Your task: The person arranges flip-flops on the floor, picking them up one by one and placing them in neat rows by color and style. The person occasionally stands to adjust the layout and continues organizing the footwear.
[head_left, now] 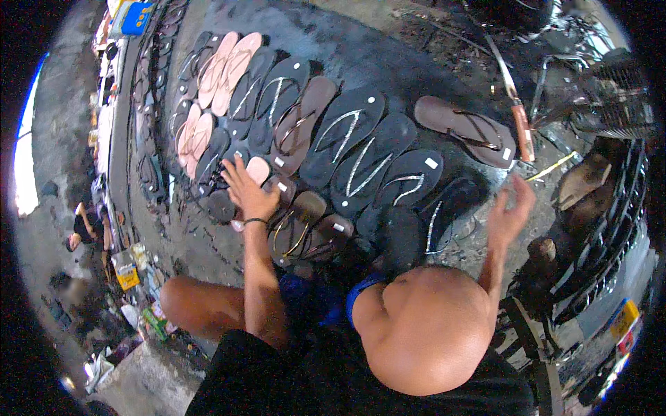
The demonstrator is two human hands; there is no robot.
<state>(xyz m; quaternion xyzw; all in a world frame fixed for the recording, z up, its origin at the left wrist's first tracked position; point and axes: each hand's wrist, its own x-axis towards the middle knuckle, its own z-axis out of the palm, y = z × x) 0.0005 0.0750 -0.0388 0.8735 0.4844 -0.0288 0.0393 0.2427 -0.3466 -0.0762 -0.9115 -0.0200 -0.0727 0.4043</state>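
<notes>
Rows of flip-flops lie on a dark surface in front of me. My left hand (251, 194) is spread over the near left ones, fingers apart, beside a small pink flip-flop (258, 170) and a brown one with a white label (281, 191). Whether its fingertips touch them I cannot tell. Black flip-flops with glittery straps (354, 121) fill the middle, and pink pairs (236, 69) lie at the far left. My right hand (510, 213) hovers at the right with bent fingers and a gap by the thumb, nothing visible in it. Beyond it lies a single brown flip-flop (468, 132).
A long knife with a wooden handle (523, 133) lies at the right, blade pointing away. Near it are a brown sole-shaped piece (584, 182) and a bent metal frame (544, 80). My bent knees (430, 326) border the near side. Another person (87, 229) is at the far left.
</notes>
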